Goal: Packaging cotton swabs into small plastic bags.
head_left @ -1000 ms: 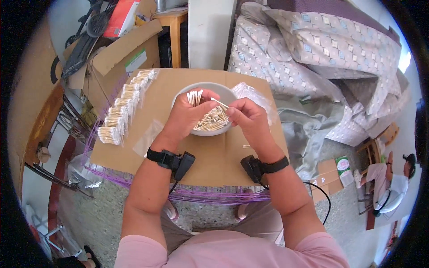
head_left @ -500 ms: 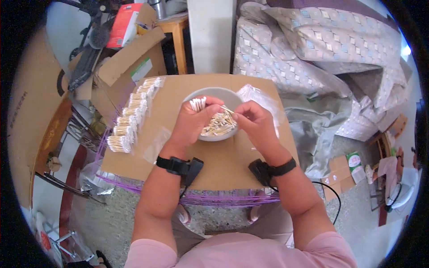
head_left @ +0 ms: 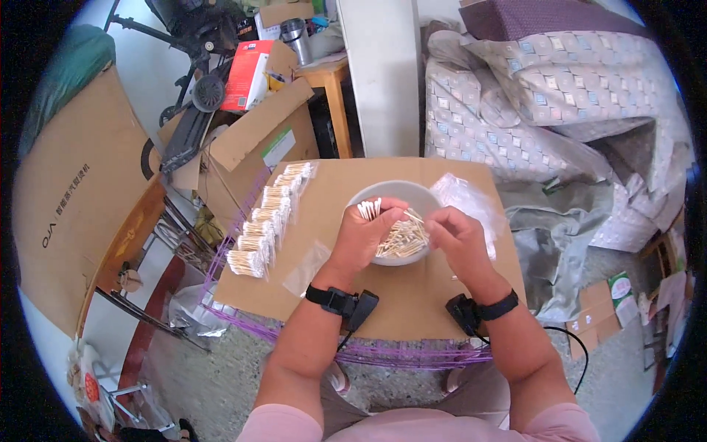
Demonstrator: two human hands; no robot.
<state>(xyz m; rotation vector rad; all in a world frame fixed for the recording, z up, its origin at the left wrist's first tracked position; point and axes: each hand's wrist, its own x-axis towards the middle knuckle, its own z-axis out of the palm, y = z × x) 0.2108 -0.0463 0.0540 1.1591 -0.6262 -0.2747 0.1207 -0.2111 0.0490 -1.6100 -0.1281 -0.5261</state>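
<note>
My left hand is closed round a bundle of cotton swabs, whose white tips stick up above its fingers. A few more swab ends poke out past its thumb toward my right hand. The right fingers are pinched together close to those ends; whatever is between them is too small to make out. Both hands are over a light grey bowl, which holds many loose swabs. The bowl stands on a cardboard-topped table.
Clear bags packed with swabs lie in a row along the table's left side. An empty clear bag rests left of my wrist. More clear bags are piled right of the bowl. An open carton stands beyond the left edge, patterned cloth beyond the right.
The whole view has shifted, so the table and bowl appear lower and farther right. My left hand keeps its bundle of swabs; my right hand stays close beside it above the bowl.
</note>
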